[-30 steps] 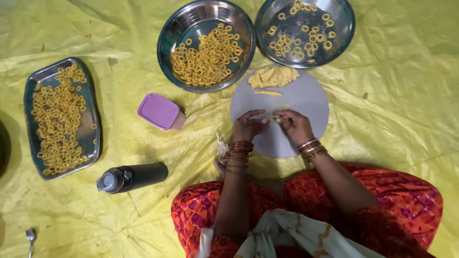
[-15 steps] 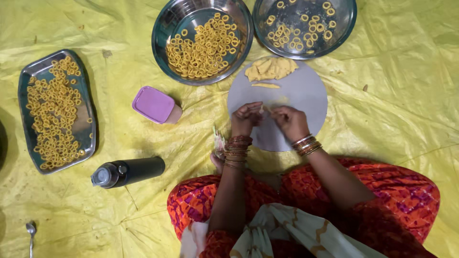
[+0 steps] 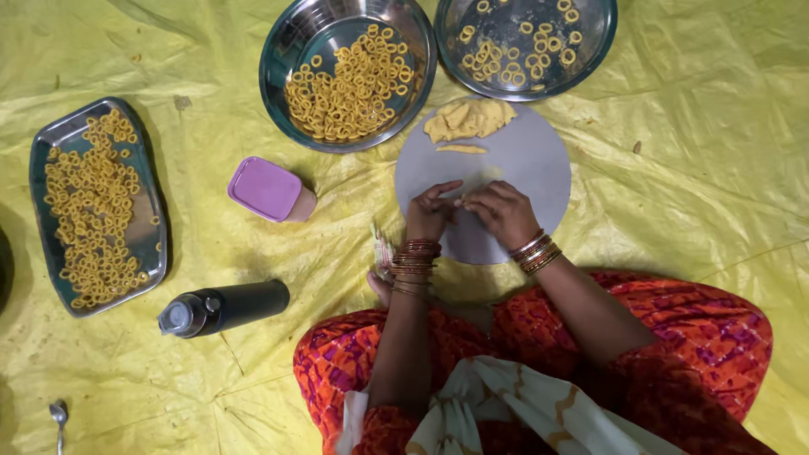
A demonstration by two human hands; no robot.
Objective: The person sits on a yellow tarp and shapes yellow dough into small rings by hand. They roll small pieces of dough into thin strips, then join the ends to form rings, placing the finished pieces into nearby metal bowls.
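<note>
Head view, looking down on a yellow sheet [image 3: 691,194] spread over the floor, with the person seated cross-legged at the lower edge. The left hand [image 3: 431,212] and right hand [image 3: 504,212] are both over the near half of a round grey board [image 3: 539,160], fingertips meeting at the middle. The fingers of both hands are curled inward and pinched together at one point; whatever is pinched there is too small and too covered to make out, so the grip contents cannot be told. Stacked bangles sit on both wrists. On the far part of the board lies a flat lump of yellow dough [image 3: 468,120], with a short rolled dough strip [image 3: 461,149] just below it, both apart from the hands. Beyond the board stand two round steel bowls: the left bowl [image 3: 282,50] is heaped with small dough rings, the right bowl [image 3: 602,46] holds a sparse scatter of the same rings. Left of the board, a small box with a purple lid [image 3: 266,187] rests on the sheet. Further left, a rectangular steel tray [image 3: 157,244] is covered with rings. A dark bottle [image 3: 227,307] lies on its side near the left knee. A spoon [image 3: 59,417] shows at the lower left corner.
</note>
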